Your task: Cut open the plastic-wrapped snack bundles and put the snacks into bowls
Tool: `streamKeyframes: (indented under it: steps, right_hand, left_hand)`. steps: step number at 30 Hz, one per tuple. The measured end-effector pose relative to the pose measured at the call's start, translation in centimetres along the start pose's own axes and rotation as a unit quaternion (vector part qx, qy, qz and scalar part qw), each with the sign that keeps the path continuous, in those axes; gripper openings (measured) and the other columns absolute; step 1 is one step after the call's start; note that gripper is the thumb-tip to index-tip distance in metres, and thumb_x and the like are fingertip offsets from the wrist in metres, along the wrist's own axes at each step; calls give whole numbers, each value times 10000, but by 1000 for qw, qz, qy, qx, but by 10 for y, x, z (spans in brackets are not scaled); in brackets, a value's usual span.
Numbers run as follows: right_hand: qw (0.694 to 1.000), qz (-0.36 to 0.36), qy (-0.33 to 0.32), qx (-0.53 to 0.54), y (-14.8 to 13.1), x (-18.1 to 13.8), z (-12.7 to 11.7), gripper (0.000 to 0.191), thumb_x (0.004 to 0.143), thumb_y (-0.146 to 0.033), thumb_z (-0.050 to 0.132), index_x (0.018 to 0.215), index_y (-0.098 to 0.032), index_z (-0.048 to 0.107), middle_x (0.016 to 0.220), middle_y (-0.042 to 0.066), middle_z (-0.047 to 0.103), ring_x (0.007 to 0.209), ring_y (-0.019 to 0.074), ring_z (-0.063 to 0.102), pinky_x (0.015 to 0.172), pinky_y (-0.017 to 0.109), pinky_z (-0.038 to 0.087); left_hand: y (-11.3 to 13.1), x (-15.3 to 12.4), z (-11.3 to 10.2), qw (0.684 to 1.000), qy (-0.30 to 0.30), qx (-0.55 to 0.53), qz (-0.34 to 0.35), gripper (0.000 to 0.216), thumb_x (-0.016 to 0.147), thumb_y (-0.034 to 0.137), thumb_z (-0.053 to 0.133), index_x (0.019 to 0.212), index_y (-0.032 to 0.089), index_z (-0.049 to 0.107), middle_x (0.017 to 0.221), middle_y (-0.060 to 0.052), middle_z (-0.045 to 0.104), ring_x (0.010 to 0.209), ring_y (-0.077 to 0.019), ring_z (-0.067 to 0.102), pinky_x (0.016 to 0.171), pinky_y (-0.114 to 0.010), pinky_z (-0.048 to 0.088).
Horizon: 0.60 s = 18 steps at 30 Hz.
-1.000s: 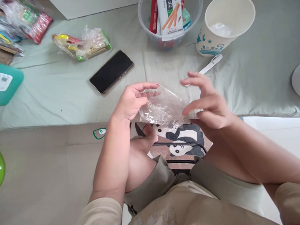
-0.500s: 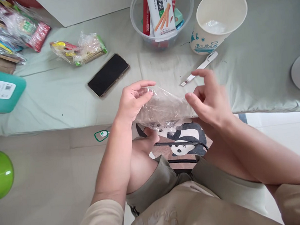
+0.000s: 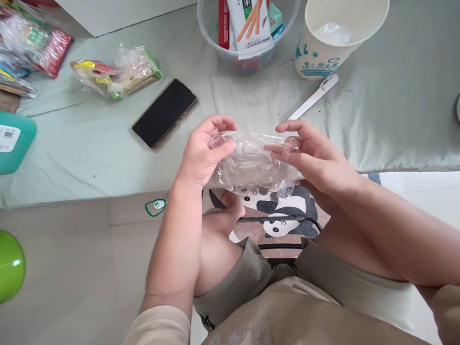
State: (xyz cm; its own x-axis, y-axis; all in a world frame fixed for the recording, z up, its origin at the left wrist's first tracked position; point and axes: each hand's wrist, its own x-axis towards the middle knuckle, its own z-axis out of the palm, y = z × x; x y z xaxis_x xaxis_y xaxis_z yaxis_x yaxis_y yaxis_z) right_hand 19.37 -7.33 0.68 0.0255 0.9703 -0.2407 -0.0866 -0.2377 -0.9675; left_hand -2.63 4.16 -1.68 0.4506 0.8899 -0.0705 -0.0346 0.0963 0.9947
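A crumpled clear plastic wrapper (image 3: pixel 252 164) hangs between both hands over the near edge of the pale green covered surface (image 3: pixel 99 147). My left hand (image 3: pixel 204 153) pinches its left end with thumb and fingers. My right hand (image 3: pixel 313 156) holds the right end, its fingers laid over the top of the film. A white-handled knife (image 3: pixel 313 97) lies on the cloth just beyond my right hand. Below the hands are my knees and a panda-print item (image 3: pixel 281 216).
A black phone (image 3: pixel 164 113) lies left of the hands. A clear bowl (image 3: pixel 208 21) with snack packs and a paper cup (image 3: pixel 324 51) stand at the back. Wrapped snacks (image 3: pixel 115 73) and a teal container (image 3: pixel 7 139) sit left; a green ball (image 3: pixel 5 266) is on the floor.
My right hand has come down from hovering above the wrapper and now grips its right end. The left hand kept its hold. The view shifted slightly.
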Motion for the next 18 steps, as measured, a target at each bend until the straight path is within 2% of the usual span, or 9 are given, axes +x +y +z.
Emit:
streamKeyframes:
  steps: [3, 5, 8, 10, 13, 16, 18]
  right_hand:
    - [998, -14, -30, 54, 5, 4, -1, 422, 848, -297, 765, 1237, -317, 600, 1015, -4, 690, 1080, 216, 733, 1038, 426, 594]
    - [998, -35, -31, 53, 8, 7, 0, 360, 852, -330, 780, 1179, -302, 635, 1167, 22, 721, 1186, 238, 713, 1114, 463, 555]
    - [996, -86, -8, 16, 11, 8, 3, 173, 897, -365, 759, 1024, -276, 682, 1161, 33, 742, 1370, 261, 631, 1252, 503, 435]
    - [994, -110, 4, -3, 12, 10, 4, 138, 915, -378, 745, 985, -277, 682, 1138, 35, 749, 1445, 260, 578, 1298, 517, 375]
    - [991, -130, 22, -26, 14, 13, 4, 229, 896, -448, 748, 1039, -291, 664, 1317, 52, 703, 1422, 273, 594, 1240, 529, 457]
    - [987, -135, 32, -86, 18, 17, 0, 329, 891, -472, 728, 1160, -304, 642, 1622, 73, 490, 1397, 306, 607, 1094, 528, 577]
    - [977, -150, 38, -144, 21, 18, -2, 378, 912, -415, 693, 1269, -315, 617, 1711, 82, 354, 1393, 322, 605, 1015, 519, 615]
  left_hand:
    - [2, -2, 0, 1000, -22, 11, -18, 394, 653, 183, 844, 1021, 229, 710, 1046, -31, 744, 802, -120, 656, 659, -225, 523]
    - [3, -4, 0, 999, -29, 4, -27, 420, 647, 181, 840, 1038, 231, 695, 1049, -30, 742, 832, -130, 673, 671, -229, 530]
    - [6, -5, 0, 999, -37, -4, -38, 448, 636, 176, 836, 1052, 235, 681, 1047, -26, 746, 829, -128, 679, 686, -235, 542]
    - [8, -6, 1, 999, -31, -5, -39, 453, 625, 163, 829, 1048, 235, 683, 1026, -22, 750, 816, -124, 678, 692, -234, 545]
    - [9, -6, 0, 999, -17, -3, -39, 449, 613, 161, 821, 1037, 238, 693, 1004, -27, 755, 853, -145, 697, 694, -238, 546]
    - [9, -6, -3, 999, -13, 3, -43, 450, 613, 179, 816, 1040, 243, 688, 1022, -37, 751, 908, -172, 706, 710, -255, 550]
    - [9, -6, -4, 999, -16, 7, -45, 454, 613, 175, 812, 1043, 244, 681, 1042, -42, 746, 974, -191, 707, 749, -268, 557]
